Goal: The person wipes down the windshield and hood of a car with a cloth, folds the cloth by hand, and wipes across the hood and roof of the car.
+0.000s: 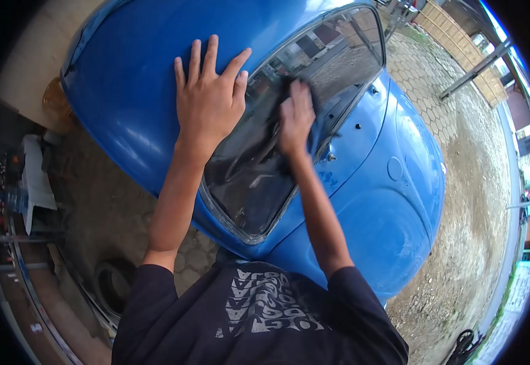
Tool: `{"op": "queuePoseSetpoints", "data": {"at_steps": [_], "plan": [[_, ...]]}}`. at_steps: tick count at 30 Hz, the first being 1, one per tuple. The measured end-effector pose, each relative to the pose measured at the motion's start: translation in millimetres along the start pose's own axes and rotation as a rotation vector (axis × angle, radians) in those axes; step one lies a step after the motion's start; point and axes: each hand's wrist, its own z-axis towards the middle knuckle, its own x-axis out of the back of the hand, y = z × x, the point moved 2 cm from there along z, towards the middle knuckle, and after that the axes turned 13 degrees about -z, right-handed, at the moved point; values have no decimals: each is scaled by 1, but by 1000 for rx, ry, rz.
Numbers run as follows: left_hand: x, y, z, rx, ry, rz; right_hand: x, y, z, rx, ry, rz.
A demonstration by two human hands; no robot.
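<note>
My left hand [207, 97] lies flat with spread fingers on the blue roof [125, 91] of a car, beside the window's upper edge. My right hand [296, 118], smeared by motion, is pressed over a dark cloth [284, 131] against the windshield [247, 194]. The cloth's edges are blurred and its lower side is hidden. Reflections of surrounding buildings and ground show in the glass. Below the windshield is the car's blue hood [368, 201], with small fittings near the glass.
A tire [113, 286] lies on the ground at lower left, near a shelf with assorted items [18, 188]. Hexagonal paving [423, 79] and gravel [460, 243] stretch along the right. A metal post [475, 70] and bamboo fence [460, 39] stand at the upper right.
</note>
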Motion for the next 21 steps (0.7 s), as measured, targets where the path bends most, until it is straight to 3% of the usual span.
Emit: {"op": "queuePoseSetpoints", "data": {"at_steps": [2,5,7,10,11,14,17,20,21], "plan": [[-3,-2,1,-21,53,-21,-11,46,42,-154,62,6],[1,-2,2,-13,6,16,-9,26,13,-128,22,-73],[1,1,4,-4,-15,35,2,-22,-56,75,-62,-85],[1,1,5,-12,-13,28,24,-88,-172,332,-400,53],[1,1,6,-22,2,18,23,-102,-195,340,-315,50],[3,-3,7,-28,36,-28,21,-93,-139,371,-356,29],[2,-7,7,-19,66,-81,-1,-51,-29,100,19,30],[-3,-9,5,-5,116,-144,-11,0,42,-217,163,22],[-2,-10,7,-15,144,-164,-10,-7,37,-125,137,42]]}}
